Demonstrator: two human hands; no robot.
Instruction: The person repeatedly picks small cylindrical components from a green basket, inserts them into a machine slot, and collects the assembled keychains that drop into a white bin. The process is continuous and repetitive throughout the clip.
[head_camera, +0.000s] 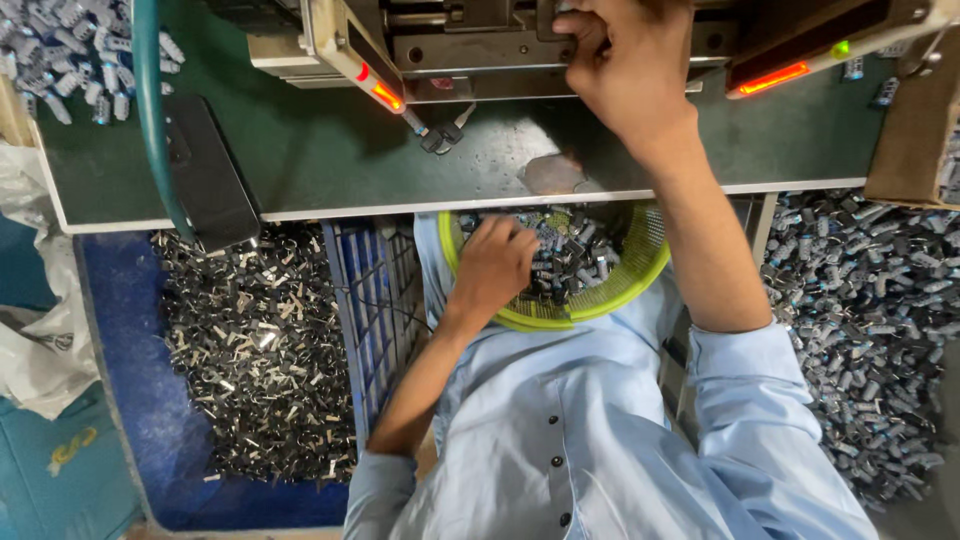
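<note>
Small metal-and-black parts (572, 255) sit heaped in the yellow-green basket (640, 275) on my lap, just below the near edge of the green bench (300, 160), right of its middle. Too small to call the long axis of any single part; they lie every which way.

My left hand (492, 268) is in the basket's left half, knuckles up, fingers curled down into the heap. It looks closed on parts, but I can't tell what is actually pinched. The parts lie right under the fingers and off to the hand's right. This hand is clearly the nearer one; forearm comes in from lower left, elbow bent at my side.

My right hand (625, 65) is up at the far edge of the bench, on the press fixture (480, 45). Fingers bunched together at the fixture's slot, thumb side toward the machine; whether a part is between them is hidden. Arm is stretched straight forward over the basket's right rim.

Outward: two orange-lit bars (775, 78) angle out either side of the fixture. Worn bare patch (555, 172) at the bench's near edge. Blue crate (375, 300) left of my lap, then a pile of flat metal strips (255, 350). Bigger heap of capped parts (870, 320) on the right. Teal hose (150, 110) crosses the bench's left end.
</note>
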